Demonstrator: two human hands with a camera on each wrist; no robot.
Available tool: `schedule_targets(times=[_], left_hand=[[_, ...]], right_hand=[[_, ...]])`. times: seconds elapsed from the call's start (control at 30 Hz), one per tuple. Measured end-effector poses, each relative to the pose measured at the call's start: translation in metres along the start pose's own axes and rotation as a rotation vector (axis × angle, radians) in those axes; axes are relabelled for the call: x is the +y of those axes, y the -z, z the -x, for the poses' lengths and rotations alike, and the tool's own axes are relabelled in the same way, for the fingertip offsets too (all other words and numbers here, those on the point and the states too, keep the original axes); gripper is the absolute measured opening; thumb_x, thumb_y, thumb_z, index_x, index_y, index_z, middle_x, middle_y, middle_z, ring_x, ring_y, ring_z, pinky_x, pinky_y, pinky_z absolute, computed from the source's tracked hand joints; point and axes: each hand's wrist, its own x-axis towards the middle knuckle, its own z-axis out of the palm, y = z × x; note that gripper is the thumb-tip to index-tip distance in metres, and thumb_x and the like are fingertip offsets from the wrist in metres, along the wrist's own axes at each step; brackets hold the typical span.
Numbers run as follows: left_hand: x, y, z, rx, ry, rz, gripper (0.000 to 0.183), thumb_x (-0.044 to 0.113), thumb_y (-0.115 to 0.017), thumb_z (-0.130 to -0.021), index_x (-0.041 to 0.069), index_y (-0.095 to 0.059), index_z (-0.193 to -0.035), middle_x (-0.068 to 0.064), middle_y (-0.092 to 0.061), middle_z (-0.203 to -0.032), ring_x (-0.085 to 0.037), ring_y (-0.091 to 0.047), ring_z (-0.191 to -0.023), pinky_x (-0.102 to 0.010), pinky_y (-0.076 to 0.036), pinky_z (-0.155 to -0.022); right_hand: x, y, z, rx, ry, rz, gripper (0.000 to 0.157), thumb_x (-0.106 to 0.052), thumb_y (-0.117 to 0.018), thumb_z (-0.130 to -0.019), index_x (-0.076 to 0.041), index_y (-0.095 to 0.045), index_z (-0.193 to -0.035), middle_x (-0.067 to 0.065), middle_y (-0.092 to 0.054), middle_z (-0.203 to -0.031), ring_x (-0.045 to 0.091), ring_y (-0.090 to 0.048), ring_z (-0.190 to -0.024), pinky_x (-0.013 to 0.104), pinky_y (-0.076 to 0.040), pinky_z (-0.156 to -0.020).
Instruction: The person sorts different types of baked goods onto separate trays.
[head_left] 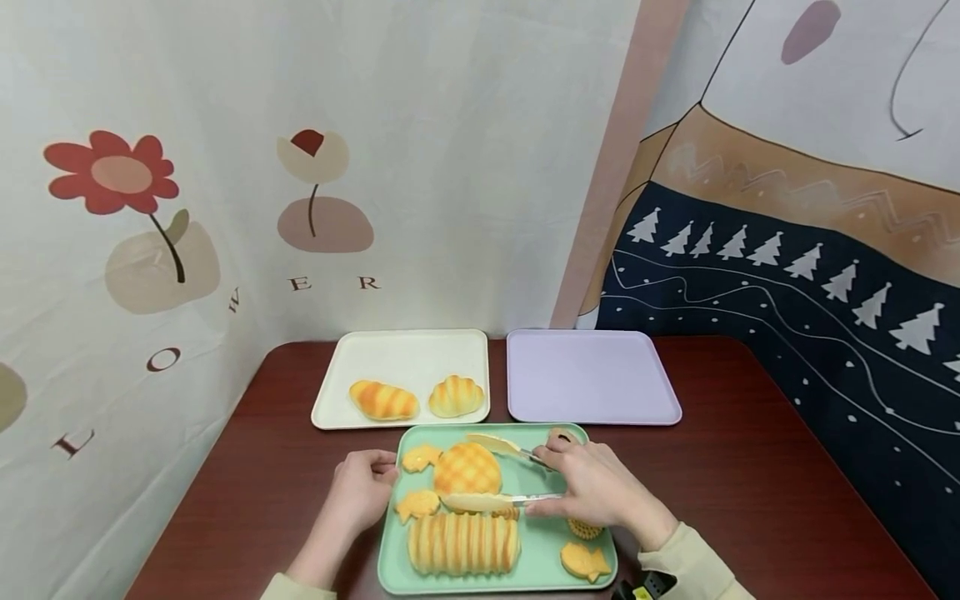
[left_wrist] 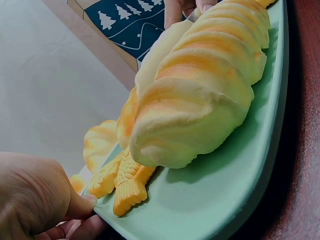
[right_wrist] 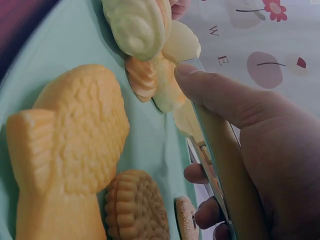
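My right hand (head_left: pixel 600 485) holds a pair of tongs (head_left: pixel 480 502) with cream tips and metal arms, thumb on one arm and fingers on the other. The tongs are spread, one tip on the far side and one on the near side of a round bun (head_left: pixel 467 468) with a criss-cross top. That bun lies on a green tray (head_left: pixel 543 550). My left hand (head_left: pixel 363 485) pinches the tray's left rim, its thumb (left_wrist: pixel 82 205) on the edge. Nearer me on the tray lies a long ridged loaf (head_left: pixel 463 543).
Fish-shaped pieces (head_left: pixel 417 505) and a ribbed round biscuit (head_left: pixel 583 528) share the green tray. Behind it, a white tray (head_left: pixel 405 350) carries a croissant-like bread (head_left: pixel 383 401) and a smaller ridged bread (head_left: pixel 456 396). A lilac tray (head_left: pixel 588 375) stands at the back right.
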Motion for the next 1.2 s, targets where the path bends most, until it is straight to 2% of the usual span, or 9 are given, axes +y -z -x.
schedule_targets(times=[0.2,0.43,1.0,1.1,1.2], left_hand=[[-0.0006,-0.0004,-0.0025,0.001,-0.009,-0.006,0.017,0.003,-0.070,-0.095,-0.002,-0.078,-0.109,0.000,-0.073,-0.088,-0.017,-0.069,-0.084,-0.039,-0.058,-0.077],[0.0000,-0.0008,-0.0032,-0.003,-0.011,-0.010,0.017,0.003,-0.070,-0.095,-0.002,-0.078,-0.109,0.000,-0.073,-0.088,-0.018,-0.069,-0.086,-0.040,-0.058,-0.077],[-0.0011,-0.0022,-0.0018,0.005,-0.021,0.005,0.018,0.004,-0.069,-0.094,-0.002,-0.078,-0.109,0.001,-0.074,-0.088,-0.017,-0.069,-0.085,-0.039,-0.058,-0.077],[-0.0014,-0.0020,-0.0018,0.005,-0.017,0.004,0.018,0.004,-0.070,-0.094,-0.002,-0.078,-0.109,0.000,-0.074,-0.088,-0.017,-0.069,-0.084,-0.039,-0.058,-0.077],[-0.0016,-0.0018,-0.0017,0.005,-0.014,-0.001,0.018,0.004,-0.069,-0.094,-0.002,-0.078,-0.109,0.000,-0.074,-0.088,-0.017,-0.069,-0.085,-0.039,-0.058,-0.077]], right_hand=[[0.0010,0.0012,0.0002,0.003,0.019,-0.007,0.074,-0.075,-0.069,-0.088,-0.014,-0.076,-0.129,-0.008,-0.064,-0.108,0.006,-0.051,-0.075,0.028,-0.045,-0.061],[0.0019,0.0006,0.0013,0.026,0.054,-0.038,0.066,-0.069,-0.071,-0.091,-0.013,-0.078,-0.126,-0.008,-0.067,-0.109,0.008,-0.059,-0.080,0.029,-0.050,-0.064],[0.0056,0.0020,0.0034,0.118,0.127,-0.033,0.050,-0.056,-0.079,-0.091,-0.017,-0.079,-0.122,-0.012,-0.069,-0.106,0.006,-0.063,-0.076,0.029,-0.052,-0.063],[0.0059,0.0050,0.0030,0.135,0.137,-0.046,0.049,-0.054,-0.081,-0.090,-0.016,-0.080,-0.120,-0.011,-0.068,-0.103,0.003,-0.056,-0.066,0.025,-0.047,-0.058],[0.0067,0.0078,0.0018,0.140,0.146,-0.055,0.047,-0.053,-0.081,-0.091,-0.014,-0.080,-0.119,-0.009,-0.064,-0.097,-0.001,-0.044,-0.056,0.021,-0.038,-0.051]])
